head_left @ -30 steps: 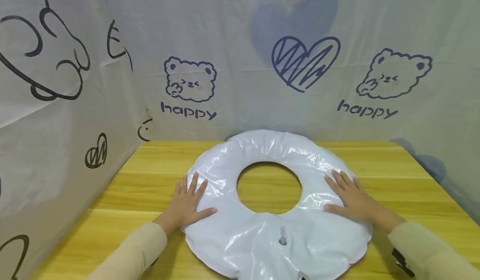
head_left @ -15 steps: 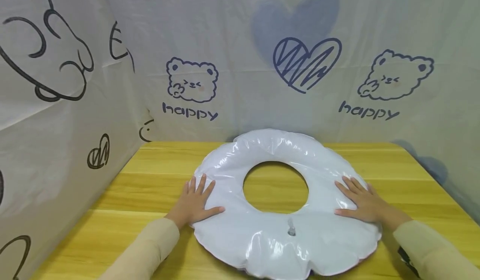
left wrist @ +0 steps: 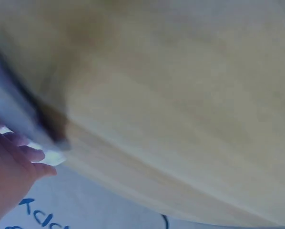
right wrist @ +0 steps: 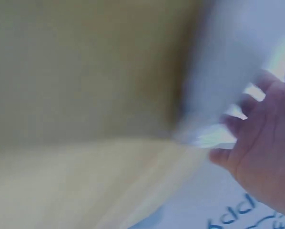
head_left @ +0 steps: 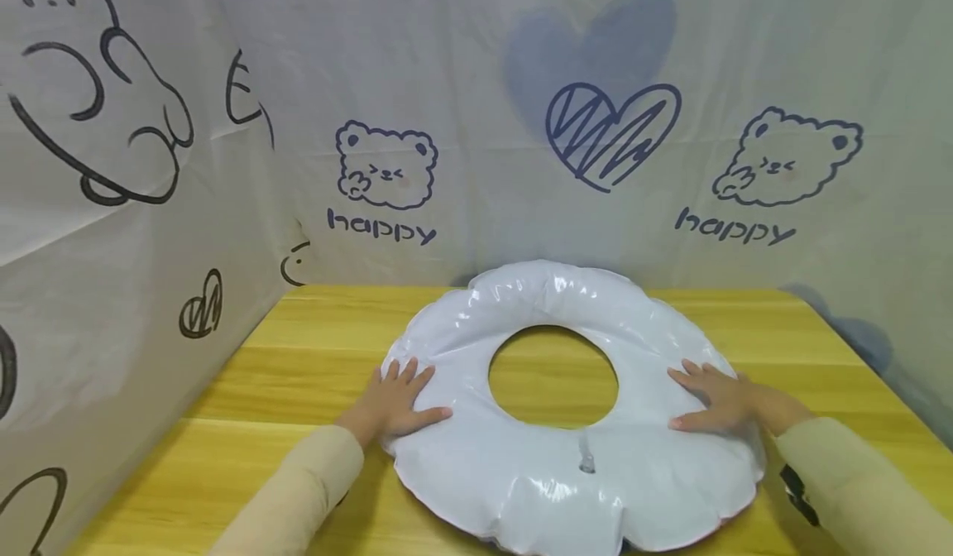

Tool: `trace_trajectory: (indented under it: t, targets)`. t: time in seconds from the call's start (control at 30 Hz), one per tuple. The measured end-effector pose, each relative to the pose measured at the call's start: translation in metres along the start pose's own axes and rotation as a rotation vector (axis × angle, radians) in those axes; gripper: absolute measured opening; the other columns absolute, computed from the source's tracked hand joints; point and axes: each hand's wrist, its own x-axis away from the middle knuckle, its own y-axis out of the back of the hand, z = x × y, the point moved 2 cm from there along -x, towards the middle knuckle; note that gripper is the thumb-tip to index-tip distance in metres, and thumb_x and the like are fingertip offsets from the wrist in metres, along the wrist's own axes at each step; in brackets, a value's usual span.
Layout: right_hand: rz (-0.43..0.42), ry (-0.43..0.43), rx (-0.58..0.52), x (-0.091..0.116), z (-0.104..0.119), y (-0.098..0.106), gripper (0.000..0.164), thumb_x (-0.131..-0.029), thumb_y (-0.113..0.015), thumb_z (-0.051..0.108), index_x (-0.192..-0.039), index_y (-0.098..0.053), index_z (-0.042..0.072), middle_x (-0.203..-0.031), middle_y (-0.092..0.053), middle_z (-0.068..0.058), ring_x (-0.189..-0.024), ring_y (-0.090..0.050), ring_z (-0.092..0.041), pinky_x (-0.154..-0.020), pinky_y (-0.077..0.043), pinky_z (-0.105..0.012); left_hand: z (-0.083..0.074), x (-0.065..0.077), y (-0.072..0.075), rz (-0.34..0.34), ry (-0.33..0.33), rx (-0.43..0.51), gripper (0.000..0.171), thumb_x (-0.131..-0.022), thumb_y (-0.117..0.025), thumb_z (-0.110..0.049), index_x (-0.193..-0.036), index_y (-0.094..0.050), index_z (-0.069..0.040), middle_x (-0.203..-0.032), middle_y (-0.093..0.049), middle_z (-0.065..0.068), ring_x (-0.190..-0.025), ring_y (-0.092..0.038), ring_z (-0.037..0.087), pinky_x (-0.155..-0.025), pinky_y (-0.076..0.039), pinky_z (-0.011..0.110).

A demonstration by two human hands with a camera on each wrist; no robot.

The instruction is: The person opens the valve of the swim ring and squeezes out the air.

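A white, glossy inflatable swim ring [head_left: 551,490] lies on the wooden table, its round hole showing the boards beneath. Near the front of the ring is a small clear air valve [head_left: 586,457]. My left hand [head_left: 398,399] rests on the ring's left side with fingers spread. On the opposite side, my right hand [head_left: 715,399] lies on the ring, fingers also spread. In the left wrist view, the fingers [left wrist: 33,153] touch the ring's edge [left wrist: 14,102]. The right wrist view is blurred, with the right hand [right wrist: 261,138] against the ring [right wrist: 223,71].
The yellow wood-grain table [head_left: 298,374] runs back to a white curtain [head_left: 476,184] printed with hearts, bears and "happy". Another curtain [head_left: 112,308] hangs along the left side. A dark strap [head_left: 798,494] shows at the right sleeve.
The swim ring has shifted a little to the right and its front edge has come further into view. Both hands have moved right with it, staying on its sides.
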Motion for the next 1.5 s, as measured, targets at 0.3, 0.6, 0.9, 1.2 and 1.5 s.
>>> trace_trajectory:
  t: [0.3,0.6,0.9,1.2,1.5]
  targets:
    - [-0.256,0.068,0.029,-0.043,0.047,0.047,0.071,-0.087,-0.059,0.042,-0.133,-0.041,-0.010,-0.136,-0.039,-0.034,-0.126,-0.035,-0.051,-0.103,-0.029,-0.060,-0.042,0.015,0.018,-0.079,-0.182,0.031,0.082,-0.089,-0.040,-0.063,-0.148,-0.022,-0.009,-0.153,-0.013,0.023,-0.140,-0.011,0.047,-0.111,-0.009,0.061]
    - [-0.367,0.160,0.069,-0.114,0.082,0.038,0.070,-0.092,-0.054,0.034,-0.143,-0.026,-0.004,-0.149,-0.018,-0.032,-0.137,-0.014,-0.050,-0.106,-0.010,-0.067,-0.106,0.062,-0.016,-0.212,-0.507,-0.062,0.093,-0.082,-0.031,-0.076,-0.148,-0.022,-0.012,-0.153,-0.016,0.024,-0.137,-0.017,0.050,-0.102,-0.019,0.070]
    - [-0.055,-0.016,-0.053,-0.140,0.085,0.019,0.072,-0.097,-0.034,0.047,-0.147,-0.014,0.000,-0.151,-0.012,-0.028,-0.138,-0.008,-0.050,-0.107,-0.001,-0.066,-0.132,0.064,-0.029,-0.266,-0.514,-0.310,0.107,-0.069,-0.058,-0.074,-0.149,-0.016,-0.018,-0.153,-0.018,0.021,-0.133,-0.028,0.049,-0.092,-0.030,0.071]
    - [0.115,-0.066,0.074,-0.134,0.094,0.006,0.068,-0.096,-0.033,0.050,-0.146,-0.024,0.004,-0.151,-0.020,-0.025,-0.139,-0.014,-0.046,-0.110,-0.005,-0.062,-0.137,0.062,-0.038,-0.220,-0.427,-0.431,0.098,-0.074,-0.044,-0.080,-0.149,-0.018,-0.024,-0.154,-0.017,0.017,-0.134,-0.031,0.044,-0.094,-0.032,0.065]
    - [0.117,-0.068,0.114,-0.129,0.101,0.011,0.074,-0.094,-0.036,0.056,-0.145,-0.027,0.003,-0.151,-0.023,-0.024,-0.139,-0.018,-0.043,-0.111,-0.007,-0.061,-0.140,0.059,-0.041,-0.129,-0.360,-0.438,0.099,-0.069,-0.044,-0.083,-0.148,-0.019,-0.030,-0.155,-0.017,0.012,-0.136,-0.028,0.041,-0.097,-0.028,0.065]
